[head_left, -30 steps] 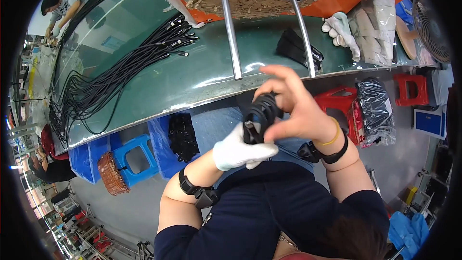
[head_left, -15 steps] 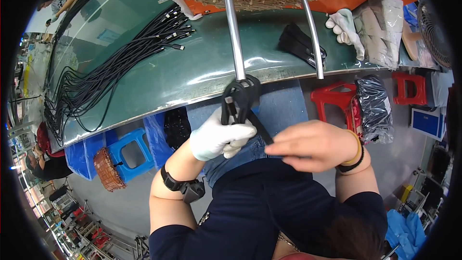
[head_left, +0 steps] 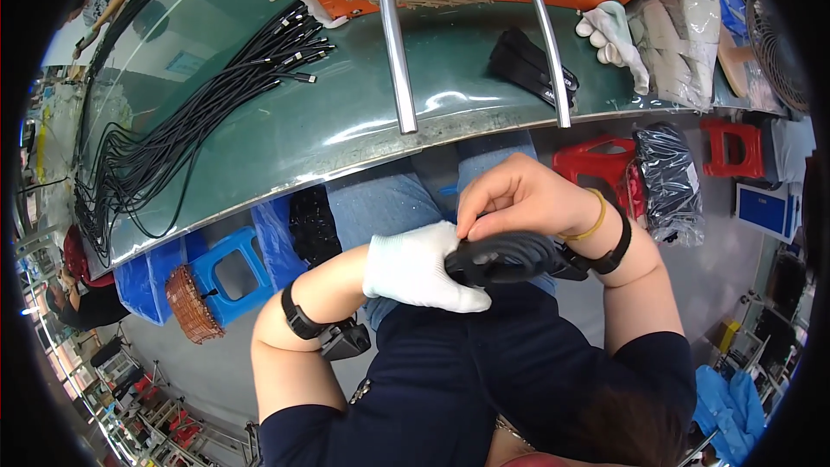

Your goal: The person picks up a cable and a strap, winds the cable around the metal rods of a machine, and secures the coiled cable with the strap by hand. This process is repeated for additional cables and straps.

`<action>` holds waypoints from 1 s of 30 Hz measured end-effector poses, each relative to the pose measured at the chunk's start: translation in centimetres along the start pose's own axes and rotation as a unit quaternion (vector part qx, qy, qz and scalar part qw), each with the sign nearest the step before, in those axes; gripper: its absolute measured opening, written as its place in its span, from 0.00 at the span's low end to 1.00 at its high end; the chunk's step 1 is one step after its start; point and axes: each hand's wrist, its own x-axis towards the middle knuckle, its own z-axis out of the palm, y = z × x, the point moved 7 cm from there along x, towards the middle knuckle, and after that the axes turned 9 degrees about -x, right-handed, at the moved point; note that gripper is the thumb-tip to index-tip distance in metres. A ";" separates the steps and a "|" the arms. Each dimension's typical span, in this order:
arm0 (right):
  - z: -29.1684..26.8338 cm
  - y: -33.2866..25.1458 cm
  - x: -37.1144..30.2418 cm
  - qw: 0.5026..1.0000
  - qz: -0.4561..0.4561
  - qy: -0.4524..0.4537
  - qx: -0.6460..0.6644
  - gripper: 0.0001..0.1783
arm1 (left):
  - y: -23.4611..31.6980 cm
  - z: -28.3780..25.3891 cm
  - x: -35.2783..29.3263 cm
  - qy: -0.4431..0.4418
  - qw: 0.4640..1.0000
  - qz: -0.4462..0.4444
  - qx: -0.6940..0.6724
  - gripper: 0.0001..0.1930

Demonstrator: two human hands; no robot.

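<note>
- Over the lap, below the table edge, the gloved left hand (head_left: 422, 266) grips a black cable coil (head_left: 506, 258) from the left; the bare right hand (head_left: 519, 201) curls over its top, fingertips pinched on it.
- Both wrists wear black bands; the right also has a yellow one.
- Just beyond the hands runs the green table (head_left: 346, 130), its near edge curved by the lens.
- Two metal rods (head_left: 393, 43) reach toward that edge.
- Loose black cables (head_left: 190, 112) spread over the table's left part; a black bundle (head_left: 532, 69) and white gloves (head_left: 616, 35) lie on its right.
- Underneath stand a blue stool (head_left: 226, 272), a basket (head_left: 188, 303) and red stools (head_left: 596, 164).
- Half a second ago the coil was raised at the table edge in the left hand alone; now it is lower, held flat by both hands.
</note>
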 end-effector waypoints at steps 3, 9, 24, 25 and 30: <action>-0.8 -1.6 -0.1 0.975 -0.157 0.104 -0.118 0.07 | -0.8 -0.5 -0.6 -0.001 0.983 -0.040 -0.179 0.10; -0.2 -1.9 -1.9 0.840 -0.212 0.276 -0.415 0.05 | -2.1 -3.5 -2.4 0.286 0.905 0.033 -0.315 0.09; -2.4 -2.4 -1.6 0.906 -0.161 0.153 -0.362 0.12 | -12.7 -6.6 -15.3 0.607 0.653 -0.163 0.424 0.18; -4.9 -4.2 -2.9 0.857 -0.179 0.238 -0.421 0.12 | -12.8 -6.5 -16.2 0.607 0.652 -0.161 0.425 0.18; -11.6 -8.4 -3.3 0.692 -0.180 0.384 -0.584 0.11 | -10.1 -6.7 -15.1 0.559 0.656 -0.156 0.483 0.15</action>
